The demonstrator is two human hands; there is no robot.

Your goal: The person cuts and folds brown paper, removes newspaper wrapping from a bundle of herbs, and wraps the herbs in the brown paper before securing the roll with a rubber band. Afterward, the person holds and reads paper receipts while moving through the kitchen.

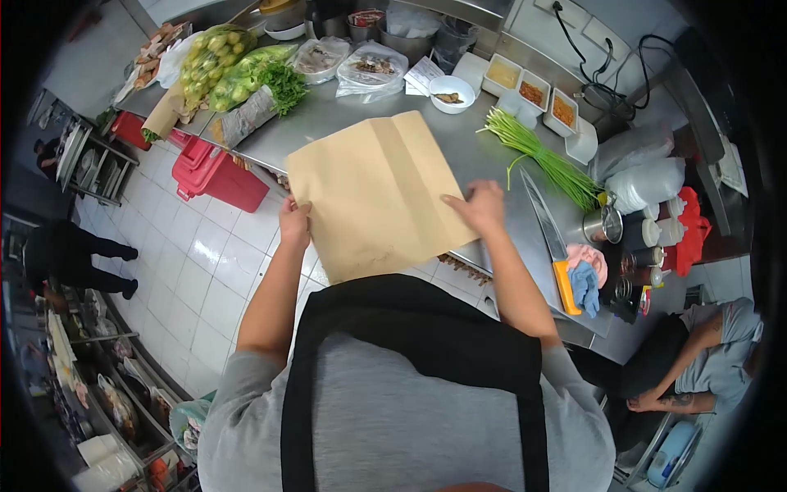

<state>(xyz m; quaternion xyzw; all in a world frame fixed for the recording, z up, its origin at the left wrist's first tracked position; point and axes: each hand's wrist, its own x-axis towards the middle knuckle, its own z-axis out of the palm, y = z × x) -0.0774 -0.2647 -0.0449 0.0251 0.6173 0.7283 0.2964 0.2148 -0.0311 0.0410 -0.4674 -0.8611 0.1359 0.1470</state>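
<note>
A wide sheet of brown paper (361, 193), with a darker band running down it, is spread in front of me and reaches past the counter's front edge. Its left edge is pinched in my left hand (296, 222), thumb on top and fingers beneath. My right hand (481, 207) grips the right edge, the thumb lying on the paper. To the right of that hand, a large knife (544, 217) with a yellow handle rests on the steel counter (500, 168). A bunch of long green stalks (545, 156) lies beyond the knife.
Bagged vegetables (217, 61), leafy greens (283, 88) and a white bowl (452, 94) stand at the back. Small food tubs (533, 90) are at the back right; cloths (584, 283) lie near the knife. A red bin (217, 172) is left. Another person (713, 353) sits at right.
</note>
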